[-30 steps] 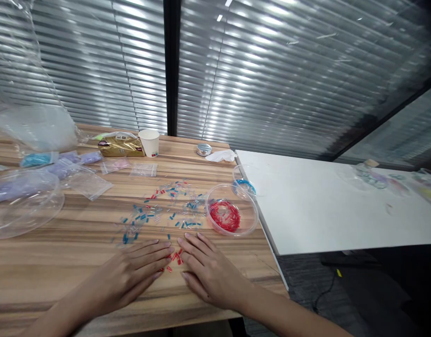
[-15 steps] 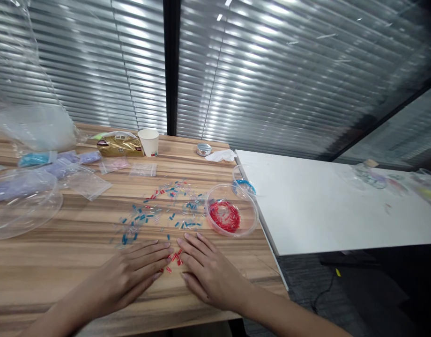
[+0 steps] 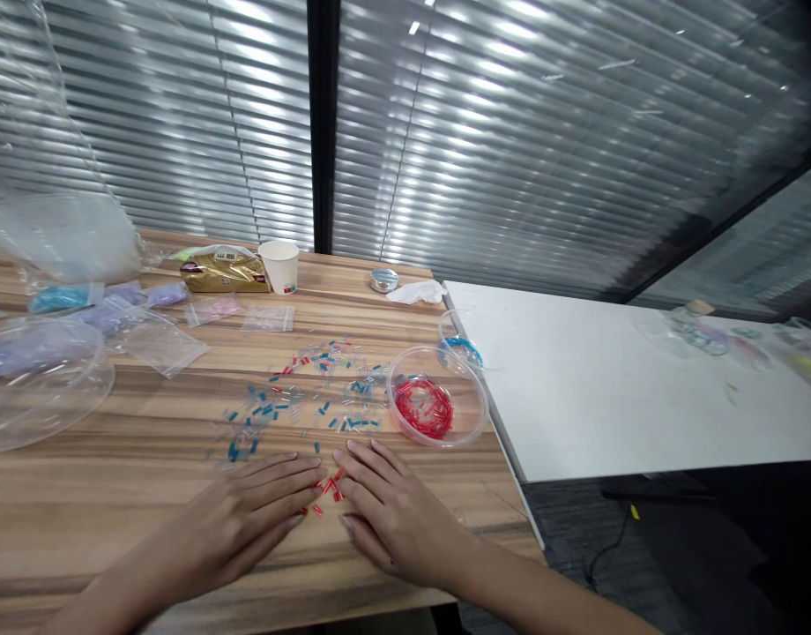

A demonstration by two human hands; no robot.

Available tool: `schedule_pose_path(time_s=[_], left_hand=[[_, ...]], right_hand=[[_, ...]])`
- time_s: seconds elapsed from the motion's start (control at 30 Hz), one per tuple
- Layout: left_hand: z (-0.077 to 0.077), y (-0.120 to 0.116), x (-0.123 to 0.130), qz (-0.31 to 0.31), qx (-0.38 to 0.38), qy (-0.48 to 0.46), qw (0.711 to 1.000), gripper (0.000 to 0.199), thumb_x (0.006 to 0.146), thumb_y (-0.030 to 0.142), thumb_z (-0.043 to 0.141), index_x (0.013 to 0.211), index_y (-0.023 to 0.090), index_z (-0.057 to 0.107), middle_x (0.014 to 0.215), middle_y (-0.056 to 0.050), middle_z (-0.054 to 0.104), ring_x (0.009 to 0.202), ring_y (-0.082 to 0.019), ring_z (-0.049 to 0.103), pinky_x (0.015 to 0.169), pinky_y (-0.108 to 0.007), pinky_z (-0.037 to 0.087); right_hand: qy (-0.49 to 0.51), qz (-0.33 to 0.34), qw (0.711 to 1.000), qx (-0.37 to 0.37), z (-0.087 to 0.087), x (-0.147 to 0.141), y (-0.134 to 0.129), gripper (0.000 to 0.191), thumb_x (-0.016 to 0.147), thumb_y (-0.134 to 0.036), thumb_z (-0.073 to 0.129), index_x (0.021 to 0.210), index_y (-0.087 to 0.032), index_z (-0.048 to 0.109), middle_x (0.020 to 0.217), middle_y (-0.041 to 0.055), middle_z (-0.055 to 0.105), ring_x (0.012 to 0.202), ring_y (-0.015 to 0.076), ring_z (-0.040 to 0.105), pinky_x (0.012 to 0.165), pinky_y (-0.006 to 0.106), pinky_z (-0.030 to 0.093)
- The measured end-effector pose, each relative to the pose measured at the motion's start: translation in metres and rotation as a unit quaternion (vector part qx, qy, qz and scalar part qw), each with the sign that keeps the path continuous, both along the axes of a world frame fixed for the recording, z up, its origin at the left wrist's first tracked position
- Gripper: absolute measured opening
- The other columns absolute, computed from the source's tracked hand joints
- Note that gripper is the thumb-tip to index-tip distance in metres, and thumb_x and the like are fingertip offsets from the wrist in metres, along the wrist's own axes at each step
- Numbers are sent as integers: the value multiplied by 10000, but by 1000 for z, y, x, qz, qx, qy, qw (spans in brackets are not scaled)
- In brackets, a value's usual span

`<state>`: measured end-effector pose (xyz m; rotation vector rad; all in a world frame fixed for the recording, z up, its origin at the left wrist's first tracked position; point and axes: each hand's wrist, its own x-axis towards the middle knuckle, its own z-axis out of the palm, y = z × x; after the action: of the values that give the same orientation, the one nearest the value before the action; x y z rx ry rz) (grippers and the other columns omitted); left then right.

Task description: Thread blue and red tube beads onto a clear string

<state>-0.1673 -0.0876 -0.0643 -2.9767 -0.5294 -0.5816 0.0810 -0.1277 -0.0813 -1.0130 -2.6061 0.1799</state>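
Both of my hands rest palm down on the wooden table with fingers stretched toward each other. A few red tube beads (image 3: pixel 332 487) lie between the fingertips of my left hand (image 3: pixel 260 507) and my right hand (image 3: pixel 392 511); neither hand grips anything, though what is under the palms is hidden. Beyond the fingers, blue, clear and red tube beads (image 3: pixel 264 408) are scattered loosely. A clear round bowl (image 3: pixel 472 406) with a ring of red beads (image 3: pixel 424 408) in it stands past my right hand. Behind it is another clear container with blue beads (image 3: pixel 461 353).
At the left lie a large clear plastic dish (image 3: pixel 55 423) and small zip bags (image 3: pixel 169 348). A gold tissue pack (image 3: pixel 226 271), a paper cup (image 3: pixel 279 266), a round silver tin (image 3: pixel 383 280) and a crumpled tissue (image 3: pixel 417 292) line the back. A white table (image 3: pixel 577 388) adjoins on the right.
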Motion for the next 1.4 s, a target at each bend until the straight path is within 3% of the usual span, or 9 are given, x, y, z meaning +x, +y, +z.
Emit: schedule_pose_path(time_s=[1.4], left_hand=[[-2,1,-2,10,-53,16,998,344,906,196,478,1235,222,576,1278,-2,603,1147,-143,581,1006,-244,453]], right_hand=[[15,5,1000,-4,-4,-1,2,260,948,-281,418,1119,-143,557,1379,91,466,1337,231,331,1137,435,273]])
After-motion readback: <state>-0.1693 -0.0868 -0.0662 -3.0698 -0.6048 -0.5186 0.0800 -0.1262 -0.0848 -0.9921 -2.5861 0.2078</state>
